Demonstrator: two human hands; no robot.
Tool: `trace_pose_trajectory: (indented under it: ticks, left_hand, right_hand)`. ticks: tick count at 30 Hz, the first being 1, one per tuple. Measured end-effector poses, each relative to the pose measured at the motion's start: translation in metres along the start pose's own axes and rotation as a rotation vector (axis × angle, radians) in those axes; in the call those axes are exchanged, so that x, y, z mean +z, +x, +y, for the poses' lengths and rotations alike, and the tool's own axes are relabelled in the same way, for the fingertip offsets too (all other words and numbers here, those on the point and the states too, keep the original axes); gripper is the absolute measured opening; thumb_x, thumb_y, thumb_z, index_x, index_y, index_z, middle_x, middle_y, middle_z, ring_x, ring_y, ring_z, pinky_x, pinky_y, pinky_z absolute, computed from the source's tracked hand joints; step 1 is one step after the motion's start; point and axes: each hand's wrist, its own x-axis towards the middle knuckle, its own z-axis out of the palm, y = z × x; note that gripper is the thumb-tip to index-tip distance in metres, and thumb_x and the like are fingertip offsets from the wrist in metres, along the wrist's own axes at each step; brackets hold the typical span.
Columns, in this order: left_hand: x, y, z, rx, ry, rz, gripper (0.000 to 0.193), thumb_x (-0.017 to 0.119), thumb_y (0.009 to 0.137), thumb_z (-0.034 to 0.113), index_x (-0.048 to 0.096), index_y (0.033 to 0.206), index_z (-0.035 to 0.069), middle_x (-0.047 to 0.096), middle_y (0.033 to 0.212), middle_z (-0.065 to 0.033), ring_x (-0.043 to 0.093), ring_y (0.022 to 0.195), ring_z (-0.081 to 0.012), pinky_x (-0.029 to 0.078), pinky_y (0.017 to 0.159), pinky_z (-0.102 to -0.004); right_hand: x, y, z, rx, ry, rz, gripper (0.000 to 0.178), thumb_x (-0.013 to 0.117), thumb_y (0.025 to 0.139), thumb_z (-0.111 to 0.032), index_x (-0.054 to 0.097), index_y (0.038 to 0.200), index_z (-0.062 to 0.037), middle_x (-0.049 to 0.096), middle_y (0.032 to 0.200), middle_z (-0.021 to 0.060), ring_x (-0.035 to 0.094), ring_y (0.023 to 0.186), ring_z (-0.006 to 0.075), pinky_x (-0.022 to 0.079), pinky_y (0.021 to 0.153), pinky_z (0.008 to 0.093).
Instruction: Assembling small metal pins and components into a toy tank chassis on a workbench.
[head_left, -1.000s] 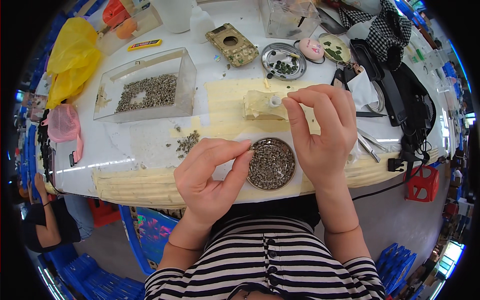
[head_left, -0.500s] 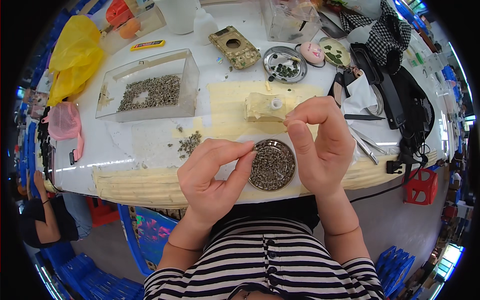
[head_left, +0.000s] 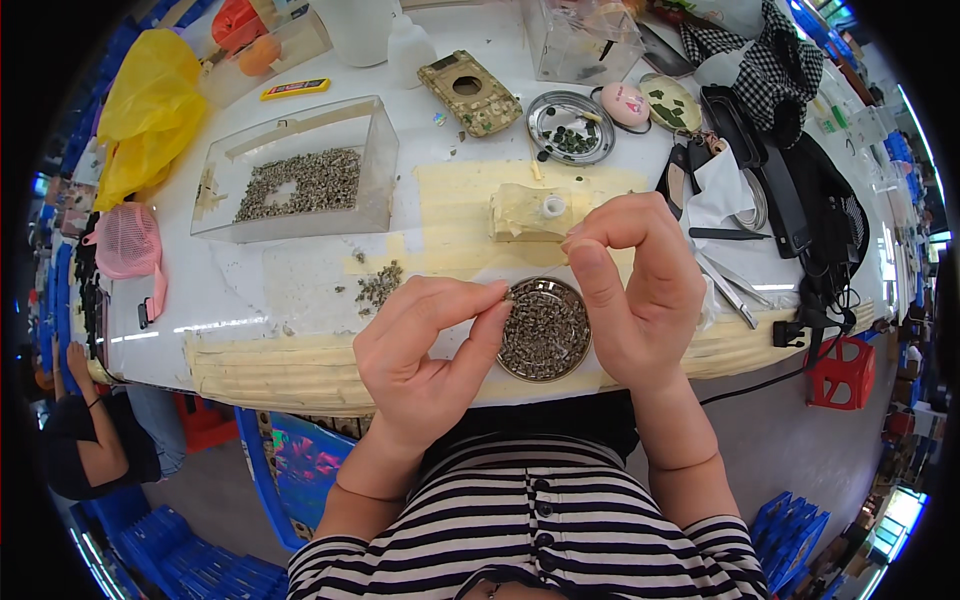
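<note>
My left hand [head_left: 425, 345] is closed in a pinch, thumb against forefinger, on a tiny grey metal piece [head_left: 508, 298] at the left rim of a round dish. Small grey metal parts [head_left: 547, 335] fill that dish [head_left: 543, 379]. Higher and to the right, my right hand [head_left: 645, 300] pinches something thin between thumb and forefinger; it is too fine to make out. Just beyond those fingertips stands a block wrapped in cream tape [head_left: 515, 222], with a white plastic ring [head_left: 552, 206] on top.
A clear box [head_left: 215, 236] of metal parts stands at left, with loose ones [head_left: 378, 287] spilled nearer. A camouflage-patterned case [head_left: 490, 108] and a metal dish of dark green bits [head_left: 608, 140] lie farther back. Tweezers [head_left: 728, 290] lie at right. Another person [head_left: 95, 450] sits at far left.
My right hand has shifted slightly left, toward my left hand. The left hand has barely moved and keeps its pinch.
</note>
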Motion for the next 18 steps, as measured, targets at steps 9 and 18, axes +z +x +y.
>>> trace_pose_trajectory:
  ticks: [9, 18]
  left_hand:
    - [0.0, -0.001, -0.002, 0.031, -0.01, 0.012, 0.021, 0.076, 0.077, -0.009, 0.073, 0.097, -0.002, 0.071, 0.083, -0.0111, 0.066, 0.074, -0.0194, 0.051, 0.068, -0.027]
    - [-0.004, -0.005, -0.005, -0.033, -0.207, 0.05, 0.025, 0.077, 0.077, -0.008, 0.075, 0.1, 0.0, 0.068, 0.088, -0.0096, 0.063, 0.079, -0.0171, 0.049, 0.07, -0.0262]
  right_hand:
    - [-0.005, 0.007, 0.012, -0.191, -0.475, 0.175, 0.012, 0.078, 0.082, -0.009, 0.067, 0.083, -0.005, 0.062, 0.082, 0.0046, 0.054, 0.077, 0.0223, 0.042, 0.07, 0.0326]
    - [-0.002, 0.003, 0.003, -0.229, -0.526, 0.057, 0.014, 0.078, 0.081, -0.013, 0.072, 0.09, -0.0054, 0.063, 0.083, 0.0048, 0.057, 0.08, 0.0247, 0.043, 0.072, 0.0341]
